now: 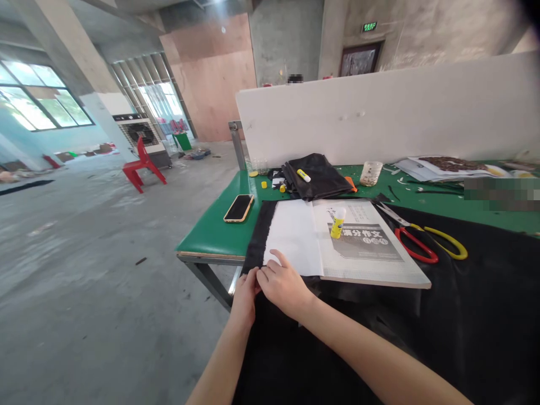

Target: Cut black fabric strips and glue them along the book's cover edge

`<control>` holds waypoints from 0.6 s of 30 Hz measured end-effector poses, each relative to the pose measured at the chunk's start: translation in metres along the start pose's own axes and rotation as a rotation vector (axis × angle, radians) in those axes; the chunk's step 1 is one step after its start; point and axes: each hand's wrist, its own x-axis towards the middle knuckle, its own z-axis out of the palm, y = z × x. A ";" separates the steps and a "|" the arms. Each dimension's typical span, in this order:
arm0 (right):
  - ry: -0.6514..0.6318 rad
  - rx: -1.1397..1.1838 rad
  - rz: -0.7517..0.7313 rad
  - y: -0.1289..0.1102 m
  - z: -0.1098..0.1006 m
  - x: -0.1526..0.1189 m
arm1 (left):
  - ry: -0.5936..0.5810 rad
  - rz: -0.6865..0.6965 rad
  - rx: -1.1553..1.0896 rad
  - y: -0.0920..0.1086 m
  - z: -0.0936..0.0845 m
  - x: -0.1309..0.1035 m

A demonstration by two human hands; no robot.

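My left hand (244,297) and my right hand (283,282) meet at the lower left corner of a white sheet (292,233). Both have their fingers pinched on the black cloth (256,239), which runs along the sheet's left edge. One finger of my right hand sticks up over the paper. Right of the sheet lies a thick book (371,269) with a grey and white printed cover. A yellow glue stick (337,225) with a white top stands upright on it. Scissors (415,242) with red and yellow handles rest open beside the book.
A phone (239,208) lies on the green tabletop (211,232), near its left edge. Behind the sheet are a folded black bundle (323,171) with another glue stick (303,175) on top, yellow caps (264,184) and a plastic cup (371,173). A white board (379,112) rises behind.
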 end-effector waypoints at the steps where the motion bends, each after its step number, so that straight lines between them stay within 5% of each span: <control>1: 0.001 0.025 0.007 0.001 -0.007 -0.001 | 0.008 -0.009 -0.028 0.000 0.001 -0.001; 4: 0.096 0.123 0.160 0.017 -0.038 -0.007 | 0.017 -0.035 -0.065 -0.001 0.003 -0.002; 8: 0.329 0.112 0.799 0.071 -0.073 -0.033 | -0.024 0.001 -0.001 -0.003 0.004 -0.002; 11: 0.423 0.076 1.101 0.118 -0.070 -0.061 | -0.027 0.036 0.040 -0.007 0.006 -0.001; 13: 0.327 0.165 1.146 0.141 -0.058 -0.076 | -0.021 0.048 0.058 -0.009 0.007 -0.002; 18: -0.234 0.327 1.101 0.159 -0.033 -0.076 | -0.021 0.090 0.086 -0.010 0.008 -0.004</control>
